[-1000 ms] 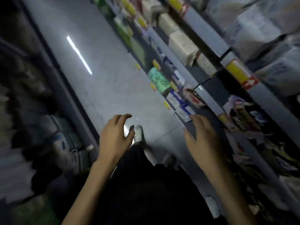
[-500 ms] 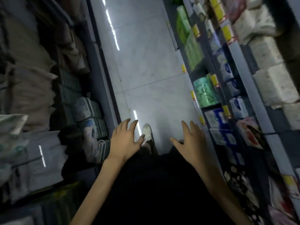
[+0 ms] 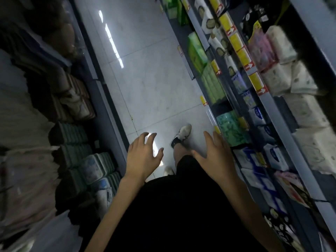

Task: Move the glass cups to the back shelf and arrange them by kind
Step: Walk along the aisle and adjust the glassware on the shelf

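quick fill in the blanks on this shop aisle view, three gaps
1. The left hand and the right hand each hold ____.
2. The white shoe steps on the pale tiled ____.
3. The teal pack sits on the person's ____ side.
Missing words: nothing; floor; right

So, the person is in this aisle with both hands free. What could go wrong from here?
1. The right hand is close to the shelf edge and the green pack; it may knock them.
2. The floor looks shiny and the aisle dim, so the shoe might slip.
3. No cups are in view and the left hand is empty too; this may be the wrong aisle.
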{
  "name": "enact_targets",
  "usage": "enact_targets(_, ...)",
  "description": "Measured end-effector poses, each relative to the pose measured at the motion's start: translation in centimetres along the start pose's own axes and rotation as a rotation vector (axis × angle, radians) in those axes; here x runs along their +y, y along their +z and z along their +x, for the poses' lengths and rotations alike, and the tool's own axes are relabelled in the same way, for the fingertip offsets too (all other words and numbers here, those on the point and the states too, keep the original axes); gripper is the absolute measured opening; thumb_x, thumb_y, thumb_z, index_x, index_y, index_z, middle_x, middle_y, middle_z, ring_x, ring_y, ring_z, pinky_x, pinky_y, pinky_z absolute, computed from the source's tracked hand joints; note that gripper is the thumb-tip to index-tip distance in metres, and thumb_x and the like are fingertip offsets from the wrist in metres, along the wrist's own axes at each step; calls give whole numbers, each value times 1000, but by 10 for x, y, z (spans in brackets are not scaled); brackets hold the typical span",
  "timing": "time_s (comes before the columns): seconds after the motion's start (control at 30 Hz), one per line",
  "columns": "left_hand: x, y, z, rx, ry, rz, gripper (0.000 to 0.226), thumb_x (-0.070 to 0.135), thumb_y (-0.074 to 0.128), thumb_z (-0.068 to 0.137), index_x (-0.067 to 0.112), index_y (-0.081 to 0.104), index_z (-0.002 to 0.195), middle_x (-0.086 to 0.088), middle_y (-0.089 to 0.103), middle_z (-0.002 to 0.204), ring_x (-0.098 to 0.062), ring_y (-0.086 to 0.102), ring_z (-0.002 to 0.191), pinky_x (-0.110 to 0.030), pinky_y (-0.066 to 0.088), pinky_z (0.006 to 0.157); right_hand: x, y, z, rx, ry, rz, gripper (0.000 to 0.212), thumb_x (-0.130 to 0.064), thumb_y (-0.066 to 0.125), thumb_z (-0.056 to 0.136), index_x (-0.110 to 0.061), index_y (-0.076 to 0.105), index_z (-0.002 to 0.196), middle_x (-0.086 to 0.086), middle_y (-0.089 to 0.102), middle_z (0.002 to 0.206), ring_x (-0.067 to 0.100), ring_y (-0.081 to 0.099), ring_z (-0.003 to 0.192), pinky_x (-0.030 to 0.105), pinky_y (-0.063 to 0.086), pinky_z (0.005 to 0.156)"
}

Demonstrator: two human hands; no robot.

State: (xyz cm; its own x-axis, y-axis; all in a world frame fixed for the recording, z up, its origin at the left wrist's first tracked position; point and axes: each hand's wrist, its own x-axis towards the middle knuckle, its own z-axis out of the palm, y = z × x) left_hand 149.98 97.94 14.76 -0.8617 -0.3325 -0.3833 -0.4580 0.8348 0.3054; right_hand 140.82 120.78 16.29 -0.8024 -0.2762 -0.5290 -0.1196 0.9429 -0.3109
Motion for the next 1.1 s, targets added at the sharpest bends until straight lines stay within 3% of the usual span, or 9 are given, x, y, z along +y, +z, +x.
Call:
enact_targets(0.17, 26, -59, 101, 45, 36, 30, 60, 50, 61, 95, 23, 50, 148, -6, 52, 149, -30, 51, 135, -51, 46, 108, -23, -70, 83, -16, 28, 99, 80, -55, 60, 96, -16, 30, 159, 15, 30, 162, 37, 33, 145, 47, 33, 118)
enact_targets(0.3, 56, -93, 165, 45, 119, 55, 60, 48, 60, 95, 25, 49, 149, -4, 51, 150, -28, 50, 136, -48, 44, 110, -37, -125, 132, -38, 16, 179, 76, -51, 57, 100, -17, 26, 160, 11, 27, 165, 35, 36, 144, 50, 37, 115)
enact_targets(0.5, 112, -155, 257, 53, 375, 75, 59, 52, 59, 94, 28, 50, 147, 0, 53, 146, -27, 56, 127, -42, 51, 97, -53, -204, 170, 27, 66, 285, 69, -46, 55, 103, -20, 28, 160, 0, 27, 165, 26, 35, 147, 47, 39, 114)
enact_targets(0.6, 160, -207, 303, 120, 620, 63, 55, 51, 57, 96, 27, 51, 146, 2, 58, 140, -26, 62, 118, -42, 57, 85, -67, -258, 170, 202, 83, 400, 62, -49, 57, 101, -35, 34, 157, -13, 29, 164, 14, 33, 148, 40, 36, 119)
enact_targets(0.67, 200, -250, 323, 194, 816, 19, 53, 48, 58, 97, 26, 54, 145, 1, 62, 136, -26, 65, 113, -42, 60, 77, -81, -302, 153, 353, 89, 464, 51, -53, 53, 100, -48, 38, 149, -26, 33, 157, -2, 33, 141, 26, 34, 118)
enact_targets(0.77, 266, -315, 335, 267, 1106, -81, 48, 41, 63, 98, 26, 56, 143, 2, 66, 129, -24, 68, 104, -39, 59, 68, -102, -369, 120, 724, 112, 550, 34, -60, 54, 93, -63, 46, 126, -41, 48, 133, -23, 46, 116, 1, 37, 97)
enact_targets(0.93, 375, -395, 319, 393, 1548, -315, 42, 32, 66, 92, 21, 63, 133, 0, 69, 113, -27, 71, 93, -41, 59, 67, -104, -450, 68, 1320, 81, 451, 28, -42, 65, 97, -33, 67, 123, -24, 68, 119, -3, 65, 111, 17, 51, 92)
enact_targets(1.1, 496, -426, 283, 439, 1757, -363, 49, 45, 55, 94, 24, 60, 138, 4, 70, 115, -21, 69, 99, -39, 60, 77, -66, -529, 24, 1595, 249, 388, 26, -37, 66, 95, -30, 69, 120, -18, 70, 111, -3, 66, 101, 11, 51, 85)
